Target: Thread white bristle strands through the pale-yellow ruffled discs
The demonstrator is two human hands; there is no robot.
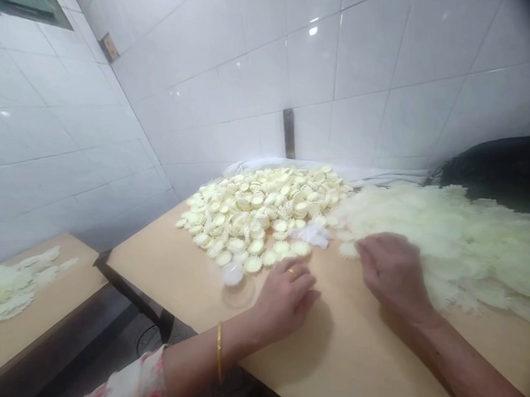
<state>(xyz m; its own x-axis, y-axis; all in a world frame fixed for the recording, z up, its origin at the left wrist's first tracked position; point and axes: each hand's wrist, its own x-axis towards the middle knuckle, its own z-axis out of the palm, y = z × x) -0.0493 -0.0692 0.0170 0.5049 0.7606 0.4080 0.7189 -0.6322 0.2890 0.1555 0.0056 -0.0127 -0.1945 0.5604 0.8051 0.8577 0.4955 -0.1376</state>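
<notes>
My left hand [291, 293] is just above the table, in front of a heap of small pale-yellow fluted cups [257, 211]. Its fingers are curled together, and anything inside them is hidden. My right hand [390, 268] is closed at the left edge of a pile of flat, pale scalloped sheets [478, 239]. One pale piece [349, 250] lies beside its fingertips; whether they grip it, I cannot tell. Left of my left hand stands a small clear-and-white round object [234, 275]. A crumpled white cloth or tissue [312, 235] lies between the heap and the sheets.
The wooden table [346, 349] stands against a tiled wall [240, 92]. On the left, across a gap, a second table [59, 295] holds more flat pale sheets [14, 283]. A black object [505, 169] sits behind the right pile.
</notes>
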